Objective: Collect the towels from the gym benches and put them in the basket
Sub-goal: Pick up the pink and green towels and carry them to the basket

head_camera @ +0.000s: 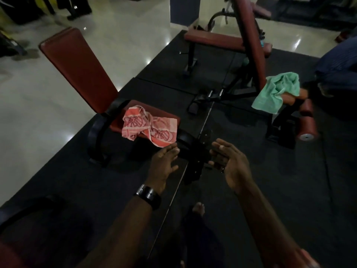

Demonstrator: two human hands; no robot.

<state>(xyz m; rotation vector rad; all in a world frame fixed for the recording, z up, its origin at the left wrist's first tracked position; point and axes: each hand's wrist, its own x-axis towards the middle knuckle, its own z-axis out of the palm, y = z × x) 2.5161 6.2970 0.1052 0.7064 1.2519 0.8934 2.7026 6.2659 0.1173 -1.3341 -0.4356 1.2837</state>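
Your left hand (164,161) reaches forward over the black floor mat (241,190), palm down, fingers stretched out and loosely together, holding nothing — the fingertips sit just short of the red patterned towel (148,126). That towel lies crumpled on the seat of the nearest red bench (81,68), one corner hanging over the seat's front edge toward your hand. A black watch (148,196) wraps your left wrist.

Your right hand (228,161) hangs beside it, palm turned inward, fingers gently curled and a little apart, empty as well. There is a dark ring on one finger. The two hands stay apart, with a black metal bench base between them.

Off to the right, a green towel (276,91) drapes over the orange-red seat end of a second bench (249,41), part of it dangling down the side. Further back stands a flat red bench (214,38) on the mat's edge. Below your arms, your bare foot (198,208) shows on the mat.
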